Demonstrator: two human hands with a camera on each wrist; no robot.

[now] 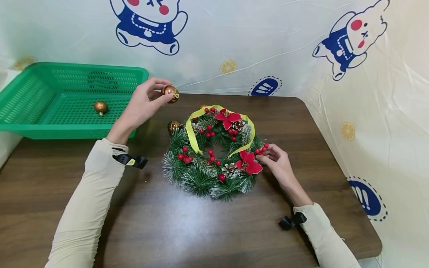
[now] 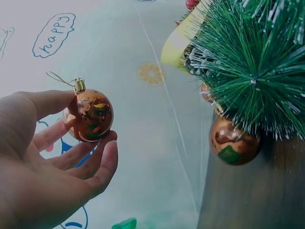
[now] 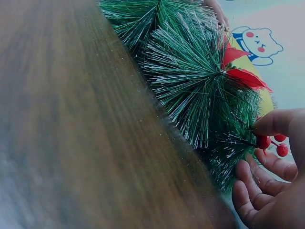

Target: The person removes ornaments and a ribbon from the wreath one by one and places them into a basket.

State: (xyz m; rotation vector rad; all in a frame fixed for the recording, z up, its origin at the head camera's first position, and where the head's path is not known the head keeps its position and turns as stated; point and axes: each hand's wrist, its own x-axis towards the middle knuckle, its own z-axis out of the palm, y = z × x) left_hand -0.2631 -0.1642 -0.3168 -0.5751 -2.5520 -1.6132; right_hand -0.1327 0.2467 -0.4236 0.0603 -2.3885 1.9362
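Note:
My left hand (image 1: 145,100) pinches a shiny copper-gold Christmas ball (image 1: 171,94) above the table's back edge, left of the wreath. In the left wrist view, the ball (image 2: 90,114) has a gold cap and a thin loop, with the thumb near the cap and fingertips below. A green wreath (image 1: 197,182) with red berries, red flowers, pinecones and frosted tips lies on the table. My right hand (image 1: 278,163) grips its right edge beside a berry sprig (image 3: 263,141), thumb and fingers around the stem. Another copper ball (image 1: 173,126) sits against the wreath's left side.
A green plastic basket (image 1: 80,133) stands at the back left with one gold ball (image 1: 100,107) inside. Yellow ribbon (image 1: 191,136) loops over the wreath. A printed curtain (image 1: 207,44) hangs behind the brown table (image 1: 161,227).

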